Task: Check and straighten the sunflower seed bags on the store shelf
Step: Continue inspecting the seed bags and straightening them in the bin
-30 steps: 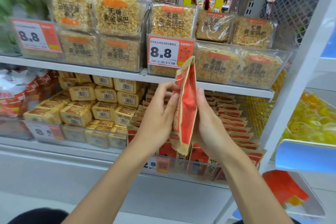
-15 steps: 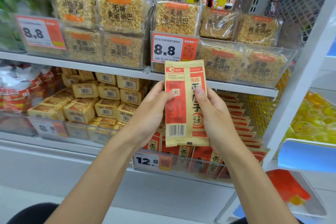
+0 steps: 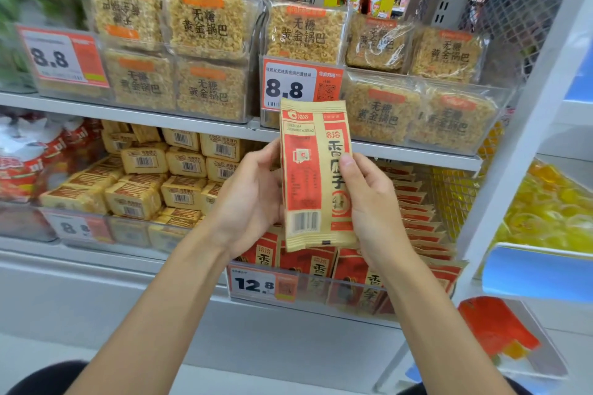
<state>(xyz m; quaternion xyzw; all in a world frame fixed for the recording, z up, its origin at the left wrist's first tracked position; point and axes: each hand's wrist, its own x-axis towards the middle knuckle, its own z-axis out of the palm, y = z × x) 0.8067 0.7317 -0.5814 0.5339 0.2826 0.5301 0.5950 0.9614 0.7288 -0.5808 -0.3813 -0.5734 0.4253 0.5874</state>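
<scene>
I hold one tan and red sunflower seed bag (image 3: 316, 176) upright in front of the shelf, its back with the barcode facing me. My left hand (image 3: 253, 199) grips its left edge, fingers curled behind it. My right hand (image 3: 372, 202) grips the right edge with the thumb pressed on the front. Below and behind it, a row of the same seed bags (image 3: 420, 212) stands in a clear bin (image 3: 346, 290) on the middle shelf, above a 12.8 price tag (image 3: 256, 284).
Small tan snack packs (image 3: 167, 176) are stacked left of the seed bags. The upper shelf (image 3: 192, 123) carries clear bins of rice crust packs (image 3: 208, 22) with 8.8 tags. A white upright post (image 3: 526, 138) and a wire mesh divider (image 3: 455, 192) bound the right side.
The bag was edge-on to me a second ago; both hands turned it flat so its back faces me, and it now sits slightly higher.
</scene>
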